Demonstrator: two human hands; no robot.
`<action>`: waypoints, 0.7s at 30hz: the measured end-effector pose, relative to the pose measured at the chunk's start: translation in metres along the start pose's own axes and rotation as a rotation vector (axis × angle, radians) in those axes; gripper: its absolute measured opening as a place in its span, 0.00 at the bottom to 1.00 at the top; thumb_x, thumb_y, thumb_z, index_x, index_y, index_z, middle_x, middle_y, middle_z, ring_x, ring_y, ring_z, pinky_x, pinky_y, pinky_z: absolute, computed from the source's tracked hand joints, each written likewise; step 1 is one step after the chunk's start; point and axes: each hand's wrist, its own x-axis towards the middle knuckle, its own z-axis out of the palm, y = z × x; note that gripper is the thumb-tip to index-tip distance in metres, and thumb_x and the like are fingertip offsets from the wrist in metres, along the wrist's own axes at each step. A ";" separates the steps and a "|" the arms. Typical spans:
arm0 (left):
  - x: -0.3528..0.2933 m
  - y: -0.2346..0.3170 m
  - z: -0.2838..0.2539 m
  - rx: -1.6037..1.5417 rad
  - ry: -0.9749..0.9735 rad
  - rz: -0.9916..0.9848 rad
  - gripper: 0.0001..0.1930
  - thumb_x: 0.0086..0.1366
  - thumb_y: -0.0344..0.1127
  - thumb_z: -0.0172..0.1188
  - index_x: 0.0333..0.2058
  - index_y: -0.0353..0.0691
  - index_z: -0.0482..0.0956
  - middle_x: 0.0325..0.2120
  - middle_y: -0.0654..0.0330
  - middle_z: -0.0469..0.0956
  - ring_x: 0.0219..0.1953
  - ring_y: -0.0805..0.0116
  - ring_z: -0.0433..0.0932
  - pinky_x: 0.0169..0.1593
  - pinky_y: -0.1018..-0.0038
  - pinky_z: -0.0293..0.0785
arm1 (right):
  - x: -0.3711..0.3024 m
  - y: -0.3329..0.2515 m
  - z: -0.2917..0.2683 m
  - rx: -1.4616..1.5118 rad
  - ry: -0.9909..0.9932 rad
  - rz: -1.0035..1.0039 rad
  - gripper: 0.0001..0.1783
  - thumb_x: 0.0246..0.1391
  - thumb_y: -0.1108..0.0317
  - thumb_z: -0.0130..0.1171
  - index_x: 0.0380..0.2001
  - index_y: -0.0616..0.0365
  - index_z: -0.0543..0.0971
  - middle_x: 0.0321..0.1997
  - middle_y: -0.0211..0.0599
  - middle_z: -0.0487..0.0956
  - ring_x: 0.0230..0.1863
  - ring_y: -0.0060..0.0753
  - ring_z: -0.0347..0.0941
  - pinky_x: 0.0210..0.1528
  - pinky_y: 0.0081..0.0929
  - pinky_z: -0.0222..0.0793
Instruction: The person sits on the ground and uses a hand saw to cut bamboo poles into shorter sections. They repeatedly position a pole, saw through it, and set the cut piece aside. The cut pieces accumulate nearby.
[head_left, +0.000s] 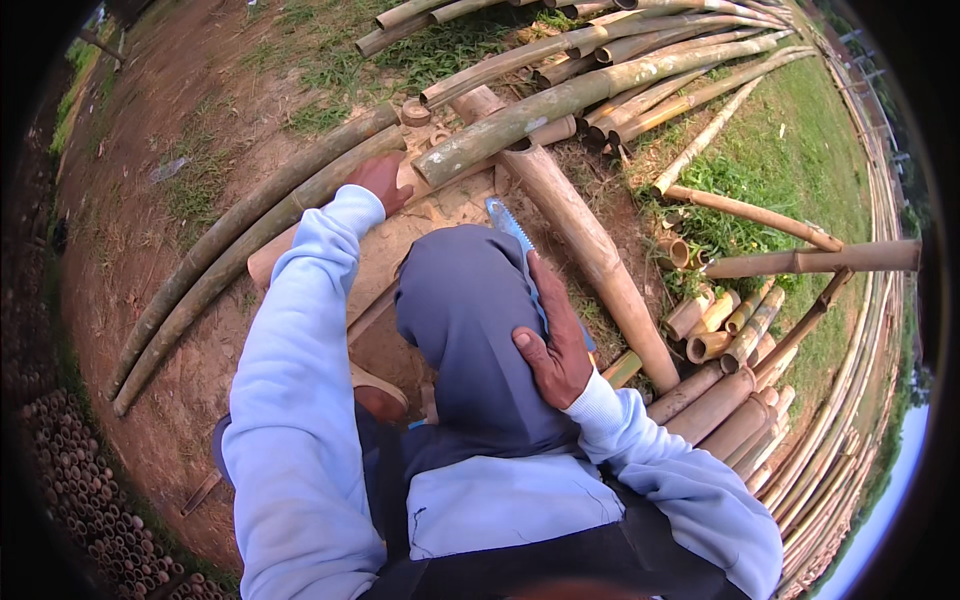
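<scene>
My left hand (pixel 380 183) reaches forward and closes on the near end of a dark greenish bamboo pole (pixel 262 232); part of its fingers is hidden. A second dark bamboo pole (pixel 240 210) lies alongside. Just right of this hand is the cut end of a thick green bamboo pole (pixel 560 110). My right hand (pixel 556 345) lies along the side of my bent knee, fingers stretched out and thumb apart. Between that hand and the knee runs a hand saw with a blue toothed blade (pixel 511 221), its lower part mostly covered.
A thick bamboo length (pixel 595 250) slants down to the right beyond my knee. Cut bamboo pieces (pixel 725 325) are piled at the right, with long poles (pixel 650 40) stacked at the back. Small bamboo rings (pixel 415 112) sit on the bare soil (pixel 130 240). Many short tubes (pixel 90 490) fill the lower left.
</scene>
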 end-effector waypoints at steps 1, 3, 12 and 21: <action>0.011 0.005 0.008 -0.006 0.012 0.009 0.34 0.57 0.46 0.67 0.59 0.38 0.69 0.54 0.43 0.75 0.57 0.45 0.72 0.60 0.58 0.69 | 0.005 -0.014 0.003 0.047 0.001 0.010 0.48 0.59 0.47 0.59 0.72 0.58 0.50 0.72 0.61 0.54 0.72 0.63 0.52 0.71 0.48 0.51; 0.032 0.016 0.022 -0.006 0.029 0.020 0.36 0.54 0.47 0.68 0.59 0.37 0.69 0.53 0.42 0.75 0.57 0.44 0.73 0.60 0.58 0.69 | 0.010 -0.035 0.005 0.033 0.003 -0.028 0.55 0.52 0.44 0.65 0.72 0.59 0.50 0.71 0.64 0.54 0.71 0.66 0.53 0.70 0.51 0.51; 0.113 0.045 0.060 0.088 -0.026 -0.048 0.49 0.42 0.57 0.76 0.55 0.29 0.65 0.53 0.45 0.73 0.58 0.53 0.72 0.62 0.63 0.68 | 0.037 -0.035 0.018 -0.160 0.082 -0.119 0.61 0.33 0.45 0.77 0.68 0.59 0.59 0.66 0.67 0.59 0.62 0.67 0.65 0.61 0.54 0.63; 0.139 0.040 0.080 0.063 -0.148 -0.078 0.43 0.44 0.51 0.75 0.53 0.30 0.68 0.48 0.46 0.79 0.53 0.52 0.77 0.62 0.62 0.66 | 0.046 -0.039 0.024 -0.107 0.018 -0.101 0.59 0.34 0.44 0.77 0.68 0.56 0.61 0.67 0.65 0.60 0.64 0.67 0.63 0.62 0.52 0.62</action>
